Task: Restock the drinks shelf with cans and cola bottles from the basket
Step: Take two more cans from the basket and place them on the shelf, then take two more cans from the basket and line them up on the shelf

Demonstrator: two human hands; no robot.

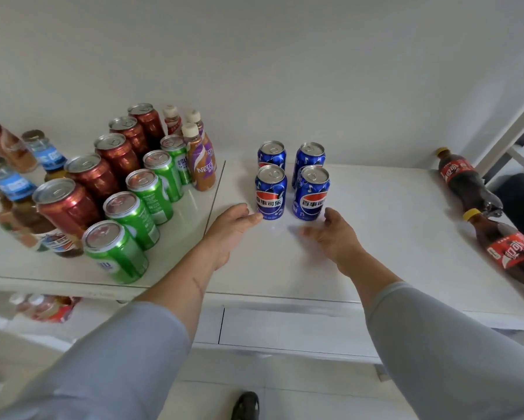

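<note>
Blue aluminium sits just ahead of both sets of fingertips: four Pepsi cans stand upright in a two-by-two block on the white shelf (391,207). The left hand (229,230) lies low on the shelf, fingers loosely curled and gripping nothing, its tips touching or just beside the base of the front-left Pepsi can (270,192). The right hand (335,236) mirrors it, fingers relaxed and slightly apart, empty, thumb just beside the front-right Pepsi can (311,192). Behind them stand the two rear Pepsi cans (291,154).

To the left are rows of green cans (139,213) and red cans (103,174), with Nescafé bottles (201,162) at the back. Two cola bottles (494,219) stand at the far right. The basket is out of view.

The risk I judge likeliest is a knuckle nudging a front can as the hands move, tipping it into its neighbours; the smooth shelf would let it slide or roll off the front edge.
</note>
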